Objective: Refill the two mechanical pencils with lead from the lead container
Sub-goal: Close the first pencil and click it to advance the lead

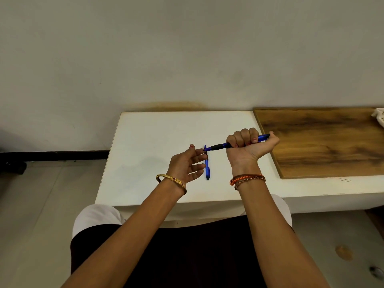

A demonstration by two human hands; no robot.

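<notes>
My right hand (248,145) grips a blue mechanical pencil (220,146) with a black grip section, held level above the white table, its tip pointing left and my thumb on its rear end. My left hand (187,165) is just left of that tip, fingers spread, with the fingertips close to or touching the tip; whether they pinch a lead I cannot tell. A second blue pencil (207,169) lies on the table below the tip, pointing away from me. A small dark piece (206,155) shows beside my left fingertips; I cannot tell what it is.
The low white table (149,154) stands against a pale wall. A wooden board (320,142) lies on its right part, with a pale object (379,118) at the far right edge. My lap is below the table's front edge.
</notes>
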